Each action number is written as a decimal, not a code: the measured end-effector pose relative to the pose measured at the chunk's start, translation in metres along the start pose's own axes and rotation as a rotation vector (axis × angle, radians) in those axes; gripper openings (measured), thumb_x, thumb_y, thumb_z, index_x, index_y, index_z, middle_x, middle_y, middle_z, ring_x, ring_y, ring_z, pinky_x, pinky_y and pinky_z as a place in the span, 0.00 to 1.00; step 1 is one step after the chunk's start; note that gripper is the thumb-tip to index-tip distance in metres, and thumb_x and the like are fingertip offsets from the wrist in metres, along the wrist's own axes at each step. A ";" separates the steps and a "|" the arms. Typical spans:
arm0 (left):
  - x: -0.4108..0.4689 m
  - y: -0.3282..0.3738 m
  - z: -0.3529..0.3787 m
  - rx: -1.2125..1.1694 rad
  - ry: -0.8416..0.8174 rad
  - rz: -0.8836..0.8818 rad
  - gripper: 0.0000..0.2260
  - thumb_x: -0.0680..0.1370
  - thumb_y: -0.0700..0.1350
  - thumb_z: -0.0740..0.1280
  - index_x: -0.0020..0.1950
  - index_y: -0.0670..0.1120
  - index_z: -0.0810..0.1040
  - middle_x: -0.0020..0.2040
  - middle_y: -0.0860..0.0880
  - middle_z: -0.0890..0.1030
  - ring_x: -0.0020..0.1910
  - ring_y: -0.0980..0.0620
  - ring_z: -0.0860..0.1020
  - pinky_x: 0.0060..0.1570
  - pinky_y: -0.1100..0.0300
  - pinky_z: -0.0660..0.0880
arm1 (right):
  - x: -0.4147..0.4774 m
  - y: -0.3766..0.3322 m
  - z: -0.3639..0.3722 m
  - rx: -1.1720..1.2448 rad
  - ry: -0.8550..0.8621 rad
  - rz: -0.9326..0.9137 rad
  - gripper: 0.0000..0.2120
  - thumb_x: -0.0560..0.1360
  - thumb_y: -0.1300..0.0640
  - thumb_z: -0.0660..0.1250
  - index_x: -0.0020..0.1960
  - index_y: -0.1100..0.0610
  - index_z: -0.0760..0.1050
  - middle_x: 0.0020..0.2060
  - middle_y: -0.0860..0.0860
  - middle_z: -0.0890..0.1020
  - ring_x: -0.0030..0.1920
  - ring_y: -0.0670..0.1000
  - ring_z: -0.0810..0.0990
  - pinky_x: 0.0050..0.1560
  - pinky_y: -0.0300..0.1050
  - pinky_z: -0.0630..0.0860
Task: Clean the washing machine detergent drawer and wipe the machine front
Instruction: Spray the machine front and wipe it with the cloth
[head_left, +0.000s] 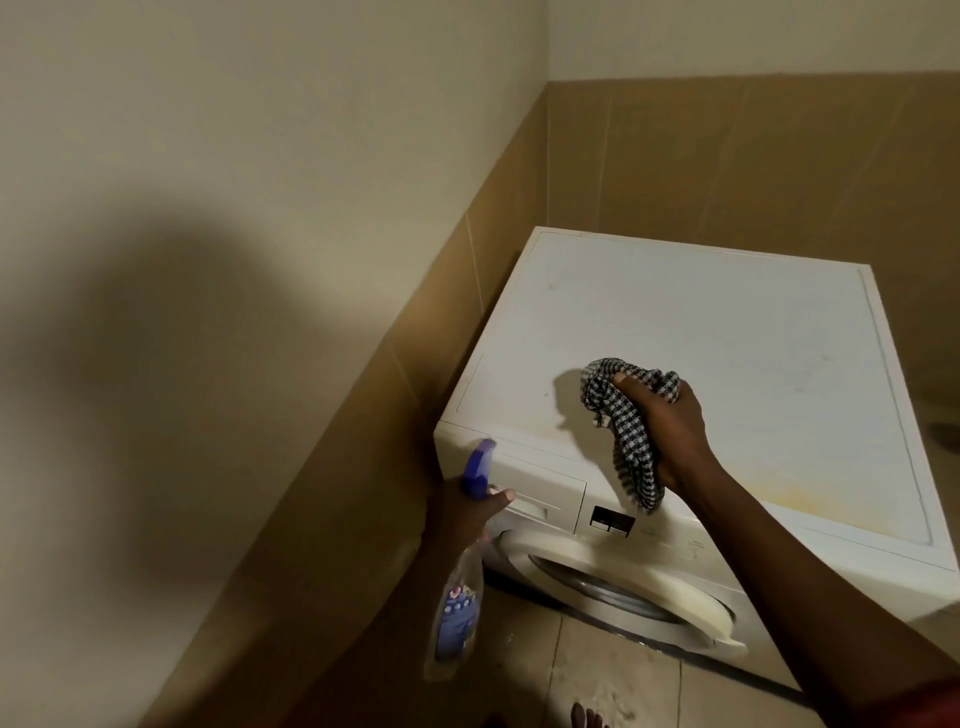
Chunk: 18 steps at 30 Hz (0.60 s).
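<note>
Head view shows the left hand (464, 514) curled round the neck of a spray bottle (457, 613). The purple trigger head stands above the fist and the clear body hangs below it. One digit of this hand reaches out to the recessed pull of the detergent drawer (540, 491). The drawer sits closed just right of that grip, at the upper left of the washing machine (727, 338) front.

The right hand (670, 431) is clenched tight on a bunched checked cloth (621, 415), which it holds above the machine top. The cloth's loose end dangles below the fist toward the small display (613, 519). The round door (623, 587) lies lower, beneath both grips.

The step in hand looks to be opening the drawer. The left hand is full, so a single hooked digit is likely to slip. It would be better to set the bottle down first, or to pull with the cloth hand. The pull should be straight out and level. Once the drawer is open, spraying into the compartments from close by and wiping each corner with a fresh fold of the cloth should work well.
</note>
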<state>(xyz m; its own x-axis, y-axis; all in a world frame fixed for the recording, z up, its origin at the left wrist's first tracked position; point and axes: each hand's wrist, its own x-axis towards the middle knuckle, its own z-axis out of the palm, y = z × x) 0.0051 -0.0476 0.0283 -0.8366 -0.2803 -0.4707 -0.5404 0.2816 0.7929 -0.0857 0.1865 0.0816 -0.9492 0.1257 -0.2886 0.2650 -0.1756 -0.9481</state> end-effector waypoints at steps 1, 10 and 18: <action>-0.002 -0.002 0.002 -0.017 -0.038 0.001 0.12 0.74 0.45 0.75 0.50 0.39 0.77 0.35 0.48 0.76 0.33 0.52 0.76 0.32 0.64 0.74 | 0.004 0.001 0.002 -0.046 0.015 -0.014 0.31 0.61 0.41 0.80 0.56 0.59 0.79 0.45 0.58 0.86 0.45 0.59 0.86 0.49 0.60 0.82; -0.004 -0.013 0.008 -0.141 -0.120 0.001 0.13 0.70 0.45 0.79 0.48 0.44 0.79 0.39 0.46 0.80 0.40 0.47 0.81 0.37 0.54 0.81 | -0.020 0.009 0.021 -0.692 -0.137 -0.419 0.22 0.71 0.48 0.73 0.62 0.48 0.73 0.54 0.47 0.82 0.52 0.47 0.80 0.53 0.41 0.76; -0.004 -0.023 -0.020 -0.240 0.099 -0.002 0.11 0.71 0.41 0.78 0.48 0.46 0.78 0.38 0.46 0.80 0.30 0.50 0.78 0.28 0.60 0.77 | -0.014 0.088 0.068 -1.162 -0.457 -0.838 0.25 0.78 0.44 0.60 0.69 0.58 0.71 0.71 0.57 0.72 0.70 0.58 0.71 0.71 0.53 0.67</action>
<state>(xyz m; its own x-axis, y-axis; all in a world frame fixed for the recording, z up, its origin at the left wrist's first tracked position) 0.0224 -0.0717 0.0199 -0.8161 -0.3726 -0.4417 -0.4958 0.0586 0.8665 -0.0609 0.1028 0.0109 -0.8014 -0.5508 0.2332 -0.5909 0.6689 -0.4509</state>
